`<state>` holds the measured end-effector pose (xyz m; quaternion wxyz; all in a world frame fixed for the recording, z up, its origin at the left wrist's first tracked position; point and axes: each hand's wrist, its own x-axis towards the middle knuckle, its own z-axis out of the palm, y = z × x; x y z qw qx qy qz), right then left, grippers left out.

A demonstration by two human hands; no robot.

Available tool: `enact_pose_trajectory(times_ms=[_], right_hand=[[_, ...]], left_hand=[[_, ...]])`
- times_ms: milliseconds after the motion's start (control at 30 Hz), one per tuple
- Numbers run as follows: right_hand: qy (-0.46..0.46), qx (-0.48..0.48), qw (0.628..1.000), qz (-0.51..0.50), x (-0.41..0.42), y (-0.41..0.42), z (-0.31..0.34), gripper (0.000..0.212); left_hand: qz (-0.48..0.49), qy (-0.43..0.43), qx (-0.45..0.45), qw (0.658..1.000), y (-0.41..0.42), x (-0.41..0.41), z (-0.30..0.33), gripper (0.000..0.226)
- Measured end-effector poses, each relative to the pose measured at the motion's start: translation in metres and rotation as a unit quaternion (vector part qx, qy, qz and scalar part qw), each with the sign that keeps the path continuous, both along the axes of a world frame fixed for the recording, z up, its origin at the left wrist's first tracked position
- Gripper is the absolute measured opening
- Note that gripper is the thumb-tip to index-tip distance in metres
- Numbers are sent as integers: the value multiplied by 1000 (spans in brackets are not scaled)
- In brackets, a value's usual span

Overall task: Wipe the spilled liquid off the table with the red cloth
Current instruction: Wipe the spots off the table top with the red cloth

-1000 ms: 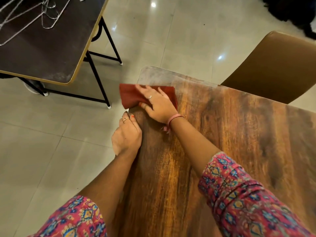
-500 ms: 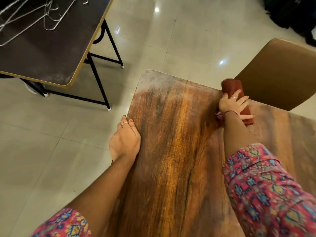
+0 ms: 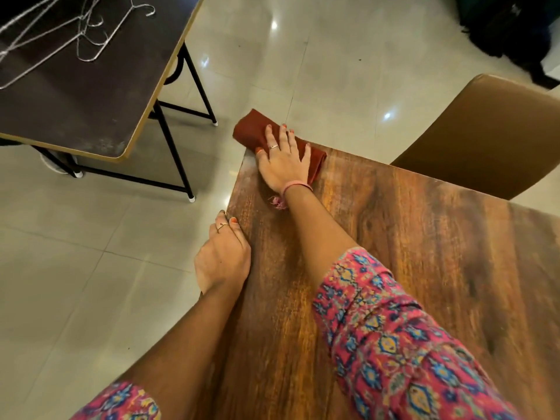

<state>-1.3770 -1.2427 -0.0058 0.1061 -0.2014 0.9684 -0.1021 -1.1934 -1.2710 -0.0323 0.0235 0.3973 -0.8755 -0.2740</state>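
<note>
Grainy wooden table point(image 3: 394, 253); right hand point(image 3: 280, 165) flattens folded red cloth point(image 3: 253, 130).

Desk point(image 3: 394, 253): wood-grain, slight sheen. Cloth point(image 3: 251, 131) under right hand point(image 3: 280, 165): matt red fabric. Floor point(image 3: 75, 268) beside left hand point(image 3: 222, 259): glossy tile. Hangers point(image 3: 60, 34): bare wire.

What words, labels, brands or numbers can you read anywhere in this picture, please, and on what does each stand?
None: no readable text shows in the head view.
The red cloth, the wooden table, the dark table, the wire hangers and the chair are all unmarked.
The sleeves carry only a pattern, no letters.
</note>
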Motion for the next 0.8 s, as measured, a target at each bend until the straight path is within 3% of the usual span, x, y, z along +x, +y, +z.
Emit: enact_pose_trajectory(times_ms=[167,267,367,633,800], right_hand=[[3,-61,985,159,67,31,-2,51],[-11,-68,978,195,94,47,-4,49],[-9,-55,976,210,80,46,-3,49],[-26,-34,996,82,-34,-18,-2,51],[5,-28,998,54,-17,-28,-7,54]], left_hand=[[21,12,6,1000,0,-1,5,44],[27,29,21,999,2,-1,8,33],[40,42,22,998,1,0,8,37],[65,48,59,995,-4,3,2,50],[90,39,67,993,-3,2,5,47]])
